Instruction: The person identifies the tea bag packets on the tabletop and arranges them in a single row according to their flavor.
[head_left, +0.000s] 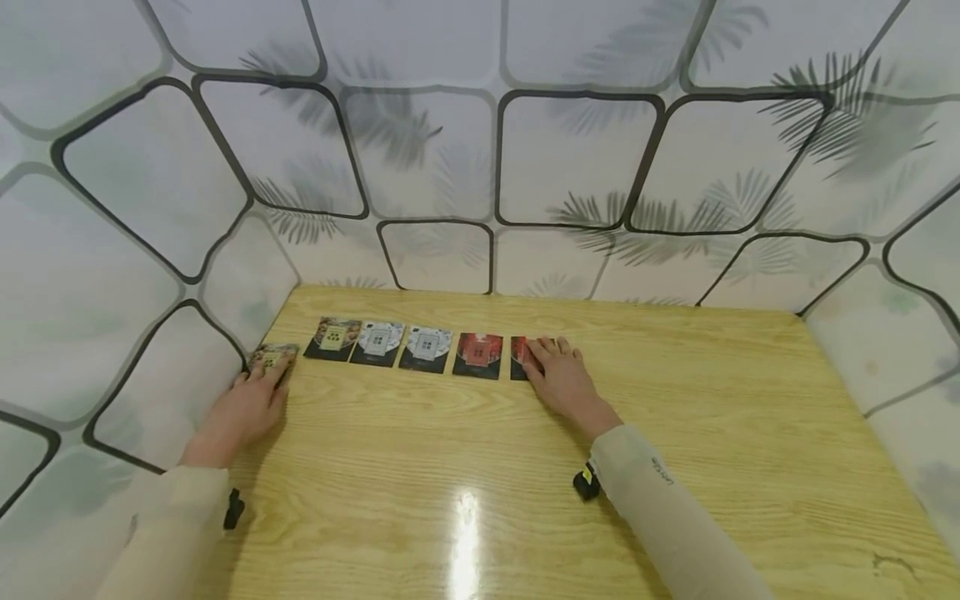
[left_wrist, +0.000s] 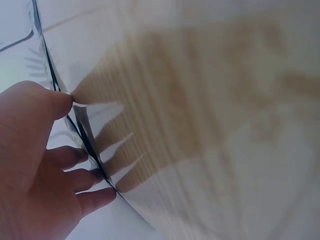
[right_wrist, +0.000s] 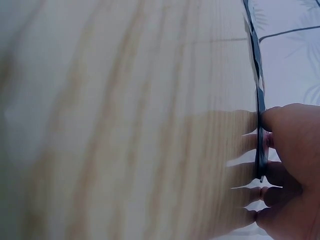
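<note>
A row of flat printed packets runs across the far part of the wooden table. My left hand [head_left: 247,408] rests its fingers on a gold-and-dark packet [head_left: 264,353] at the table's left edge, partly covering it. To its right lie another gold packet [head_left: 332,340], two silver ones, of which the nearer to the gold is this silver packet [head_left: 378,342], and a red packet [head_left: 477,355]. At the row's right end, my right hand [head_left: 566,379] lies over a second red packet [head_left: 517,358], hiding most of it. In the right wrist view, fingertips touch that thin dark packet [right_wrist: 260,145].
Pale patterned walls [head_left: 577,158] rise behind the table [head_left: 420,450] and along both its sides. The left wall stands close by my left arm. Small black devices, one being this black device [head_left: 587,482], sit at both wrists.
</note>
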